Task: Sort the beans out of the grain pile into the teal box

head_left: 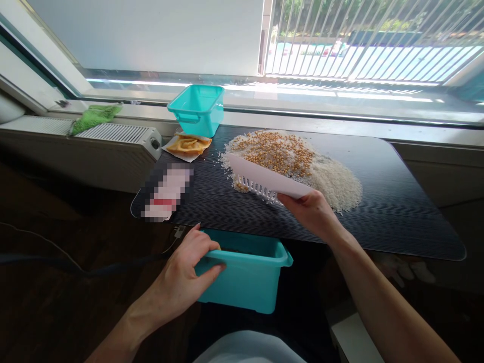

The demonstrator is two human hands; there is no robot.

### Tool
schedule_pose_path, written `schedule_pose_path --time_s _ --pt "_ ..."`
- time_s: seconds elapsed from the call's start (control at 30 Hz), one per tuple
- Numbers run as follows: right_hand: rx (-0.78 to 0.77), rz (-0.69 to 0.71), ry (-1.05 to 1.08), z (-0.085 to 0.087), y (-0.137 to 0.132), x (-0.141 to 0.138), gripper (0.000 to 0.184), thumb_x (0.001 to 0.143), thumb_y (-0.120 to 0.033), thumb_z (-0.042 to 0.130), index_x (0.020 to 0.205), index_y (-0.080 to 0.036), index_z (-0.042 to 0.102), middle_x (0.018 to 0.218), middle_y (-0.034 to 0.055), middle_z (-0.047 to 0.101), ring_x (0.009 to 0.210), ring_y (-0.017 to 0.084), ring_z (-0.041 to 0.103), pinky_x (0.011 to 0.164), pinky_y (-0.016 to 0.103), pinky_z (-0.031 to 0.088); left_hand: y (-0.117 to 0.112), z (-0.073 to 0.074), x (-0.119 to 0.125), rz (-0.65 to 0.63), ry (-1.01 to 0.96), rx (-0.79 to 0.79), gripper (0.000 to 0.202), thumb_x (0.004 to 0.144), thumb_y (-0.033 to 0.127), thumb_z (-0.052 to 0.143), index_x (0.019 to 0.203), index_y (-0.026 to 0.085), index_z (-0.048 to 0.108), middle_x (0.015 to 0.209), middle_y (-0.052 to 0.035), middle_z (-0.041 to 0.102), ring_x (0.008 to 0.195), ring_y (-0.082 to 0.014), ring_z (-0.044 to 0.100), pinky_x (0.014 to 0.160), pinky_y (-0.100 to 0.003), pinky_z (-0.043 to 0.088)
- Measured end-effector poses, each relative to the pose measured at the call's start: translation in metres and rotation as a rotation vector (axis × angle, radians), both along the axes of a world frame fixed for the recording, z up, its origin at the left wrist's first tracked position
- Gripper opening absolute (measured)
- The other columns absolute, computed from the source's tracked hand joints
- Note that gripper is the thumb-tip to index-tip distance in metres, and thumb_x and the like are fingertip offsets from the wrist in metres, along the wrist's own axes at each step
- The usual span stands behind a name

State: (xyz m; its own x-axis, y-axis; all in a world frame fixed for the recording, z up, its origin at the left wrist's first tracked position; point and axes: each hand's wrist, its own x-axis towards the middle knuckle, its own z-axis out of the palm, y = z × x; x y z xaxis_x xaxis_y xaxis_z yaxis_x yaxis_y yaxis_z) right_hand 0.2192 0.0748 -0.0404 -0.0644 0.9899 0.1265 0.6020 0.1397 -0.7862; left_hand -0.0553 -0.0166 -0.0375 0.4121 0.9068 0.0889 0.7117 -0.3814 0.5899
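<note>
My left hand [191, 264] grips the near rim of a turquoise plastic bin [245, 282], thumb outside and fingers over the edge. The bin is at the table's front edge, its inside mostly hidden. My right hand [310, 212] is closed on the right end of a white slotted plastic panel [266, 176]. The panel is tilted over the front of a heap of white rice [336, 186] mixed with round yellow peas [282, 151]. Slots run along its lower left part. Some loose grains lie around the heap, several near the panel's lower edge.
A second turquoise bin [200, 108] stands at the table's back left, beside a yellow-orange packet [189, 145] on white paper. A blurred pale item [170, 189] lies at the left of the dark table [397, 212]. A green cloth [96, 117] rests on the radiator [121, 133].
</note>
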Motion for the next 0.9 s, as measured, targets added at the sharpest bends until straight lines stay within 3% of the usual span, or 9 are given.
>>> schedule_pose_path --time_s 0.4,0.9 --pt "-0.02 -0.02 -0.029 0.017 -0.018 0.008 0.026 0.078 -0.033 0.061 0.095 -0.017 0.073 0.084 0.0027 0.074 0.076 0.022 0.068 0.065 0.027 0.051 -0.001 0.001 0.0 0.01 0.005 0.044 0.009 0.08 0.025 0.058 0.087 0.021 0.061 0.09 -0.002 0.066 0.099 -0.0227 0.059 0.109 -0.05 0.033" --pt "-0.031 0.014 -0.049 0.018 -0.024 0.014 0.026 0.077 -0.033 0.061 0.095 -0.017 0.073 0.085 0.0028 0.074 0.076 0.022 0.068 0.064 0.028 0.052 -0.002 0.002 0.002 0.004 0.004 0.03 0.007 0.081 0.023 0.057 0.087 0.02 0.059 0.088 -0.0015 0.065 0.1 -0.022 0.058 0.111 -0.052 0.028"
